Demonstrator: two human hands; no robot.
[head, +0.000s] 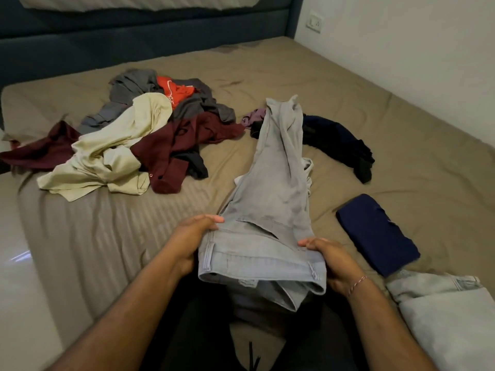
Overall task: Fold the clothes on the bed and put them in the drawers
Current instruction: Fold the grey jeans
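1. While both hands grip the waistband, the grey jeans (276, 183) run lengthwise straight away from the person across the bed (401, 145), hems at the far end.
2. At the band's left end the left hand (192, 236) pinches with its thumb on top; the right hand (329, 259) clasps the right end. Both sit equally near, so the fold likely runs along that long axis.
3. An unfolded heap (128, 135) lies far left, dark clothes (340, 143) lie just right of the legs, and a folded navy piece (377, 234) and folded grey jeans (450, 317) lie near right.
4. A blue headboard (134, 41) and white wall (415, 49) bound the bed; no drawers show.
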